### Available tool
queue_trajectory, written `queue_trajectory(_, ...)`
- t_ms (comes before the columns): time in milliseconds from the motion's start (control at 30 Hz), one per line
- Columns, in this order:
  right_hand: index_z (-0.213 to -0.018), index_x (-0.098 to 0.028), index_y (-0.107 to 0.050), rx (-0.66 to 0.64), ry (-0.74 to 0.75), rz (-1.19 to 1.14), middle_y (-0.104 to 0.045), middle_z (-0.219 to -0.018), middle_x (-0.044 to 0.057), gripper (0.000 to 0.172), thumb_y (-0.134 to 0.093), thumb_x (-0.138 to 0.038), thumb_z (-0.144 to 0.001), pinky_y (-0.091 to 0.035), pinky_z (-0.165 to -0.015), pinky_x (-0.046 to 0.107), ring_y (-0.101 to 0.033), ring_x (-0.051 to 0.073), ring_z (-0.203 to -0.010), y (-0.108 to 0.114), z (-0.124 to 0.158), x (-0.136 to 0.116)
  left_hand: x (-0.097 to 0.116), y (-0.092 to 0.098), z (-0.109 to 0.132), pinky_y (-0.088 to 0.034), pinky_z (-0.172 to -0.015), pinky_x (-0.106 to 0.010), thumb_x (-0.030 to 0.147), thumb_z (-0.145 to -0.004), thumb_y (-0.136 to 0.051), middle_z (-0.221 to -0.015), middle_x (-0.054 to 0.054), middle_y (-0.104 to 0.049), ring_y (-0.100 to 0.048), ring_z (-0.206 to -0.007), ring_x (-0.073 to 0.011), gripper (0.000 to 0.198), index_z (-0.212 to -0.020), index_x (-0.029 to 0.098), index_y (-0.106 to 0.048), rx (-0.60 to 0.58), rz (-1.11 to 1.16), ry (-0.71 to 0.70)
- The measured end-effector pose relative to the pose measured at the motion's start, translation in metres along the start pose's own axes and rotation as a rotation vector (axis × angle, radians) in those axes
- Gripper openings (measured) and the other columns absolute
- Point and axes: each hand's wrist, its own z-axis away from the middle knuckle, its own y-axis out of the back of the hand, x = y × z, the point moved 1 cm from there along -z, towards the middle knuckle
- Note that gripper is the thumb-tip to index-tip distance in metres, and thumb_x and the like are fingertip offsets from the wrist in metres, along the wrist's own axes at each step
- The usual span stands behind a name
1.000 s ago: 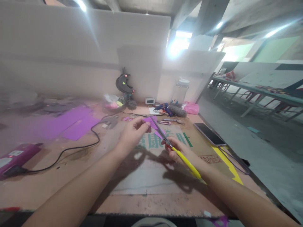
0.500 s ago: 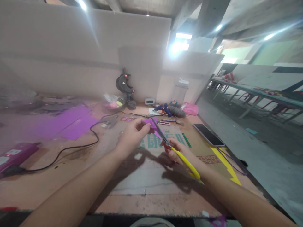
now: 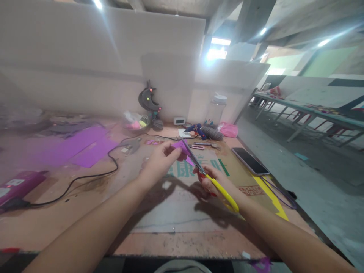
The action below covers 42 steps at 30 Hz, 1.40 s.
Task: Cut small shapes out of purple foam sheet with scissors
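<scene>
My left hand (image 3: 165, 157) pinches a small piece of purple paper (image 3: 182, 146) between thumb and fingers above the middle of the table. In my right hand (image 3: 212, 180) is a pair of scissors (image 3: 223, 192) with yellow handles. Its metal blades point away and to the left, with the paper lying between or against them. A strip of the purple paper hangs below the blades. Whether the blades are fully closed I cannot make out. Beneath both hands lies a printed cardboard sheet (image 3: 241, 170) with green characters, part of it under a translucent sheet (image 3: 153, 216).
Larger purple sheets (image 3: 91, 149) and a purple power strip (image 3: 22, 185) with a black cord lie left. Behind stand a dark crescent ornament (image 3: 148, 99), a small clock (image 3: 179, 121), a glue gun (image 3: 196, 130) and a clear bottle (image 3: 216, 110). A phone (image 3: 250, 161) rests right.
The scissor blades seem slightly closer together on the purple paper, and the hanging strip looks a little smaller. Both hands stay in nearly the same place.
</scene>
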Motion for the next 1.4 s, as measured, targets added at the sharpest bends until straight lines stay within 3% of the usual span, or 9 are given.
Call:
queue_trajectory(400,-0.111,-0.021,-0.053,-0.045,0.021,0.074,-0.042,-0.081,-0.003,0.061,-0.061,-0.074,-0.084,-0.032,-0.046,0.023,-0.034,0.008,-0.055,0.006,0.002,0.006,0.0,-0.002,-0.002,-0.057,-0.072,-0.029,0.033,-0.081,-0.067,-0.072,-0.003,-0.072,-0.07,-0.069,-0.016,0.017,-0.08,0.016,-0.064,0.0,0.049,-0.008)
queue_trajectory(600,-0.125,-0.023,-0.055,-0.065,0.129,0.16,-0.051,-0.095,0.004,0.065,-0.055,-0.076,-0.087,-0.038,-0.058,0.027,-0.042,0.016,-0.071,0.013,0.004,0.01,0.002,-0.007,0.001,-0.057,-0.072,-0.029,0.031,-0.08,-0.065,-0.076,-0.004,-0.075,-0.07,-0.068,-0.0156,0.014,-0.077,0.017,-0.061,-0.059,0.051,-0.011)
queue_trajectory(733,-0.128,-0.024,-0.053,-0.091,0.114,0.141,-0.049,-0.09,0.002,0.063,-0.054,-0.074,-0.089,-0.035,-0.055,0.026,-0.037,0.014,-0.066,0.014,0.004,0.015,0.004,-0.008,0.003,-0.057,-0.074,-0.031,0.03,-0.081,-0.063,-0.076,-0.004,-0.075,-0.071,-0.07,-0.0171,0.012,-0.078,0.018,-0.062,-0.048,0.037,-0.001)
queue_trajectory(967,-0.124,-0.022,-0.053,-0.097,0.094,0.097,-0.045,-0.085,0.0,0.065,-0.053,-0.076,-0.088,-0.034,-0.052,0.024,-0.034,0.012,-0.063,0.009,0.006,0.008,0.004,-0.006,0.004,-0.057,-0.077,-0.031,0.032,-0.084,-0.063,-0.087,-0.006,-0.078,-0.073,-0.077,-0.0183,0.015,-0.085,0.017,-0.065,-0.055,-0.004,0.017)
queue_trajectory(1400,-0.116,-0.021,-0.054,-0.069,0.096,0.16,-0.045,-0.085,0.0,0.06,-0.056,-0.073,-0.088,-0.037,-0.054,0.025,-0.038,0.013,-0.064,0.008,0.006,-0.003,0.001,-0.007,0.003,-0.055,-0.075,-0.031,0.034,-0.082,-0.066,-0.08,-0.005,-0.075,-0.071,-0.074,-0.0187,0.016,-0.083,0.018,-0.066,-0.05,-0.001,0.027)
